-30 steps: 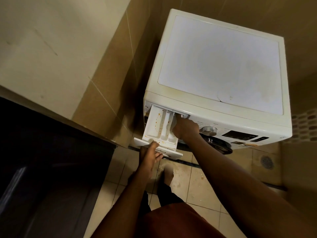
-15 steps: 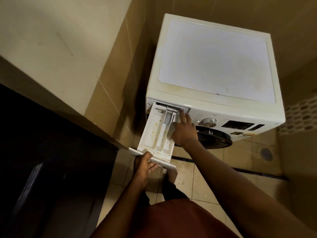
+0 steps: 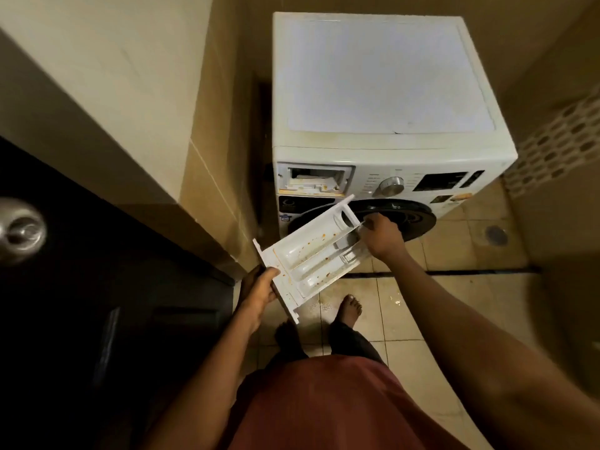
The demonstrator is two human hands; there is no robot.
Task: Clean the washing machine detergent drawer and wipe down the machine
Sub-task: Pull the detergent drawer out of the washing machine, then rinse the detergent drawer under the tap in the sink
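I see the drawer (image 3: 308, 258) fully out of the washing machine (image 3: 373, 76), carried in the air in front of the round door (image 3: 399, 216), compartments facing up and flecked with orange residue.

The left hand (image 3: 259, 292) grips the drawer's front panel end. The thumb lies over the top edge and the fingers curl underneath, with the forearm rising from the lower frame.

The right hand (image 3: 383, 238) holds the rear end with its fingers curled over the back corner, fingertips hidden. That arm is extended diagonally.

The open slot (image 3: 315, 180) sits at the upper left corner of the machine's front, left of the dial (image 3: 391, 185).
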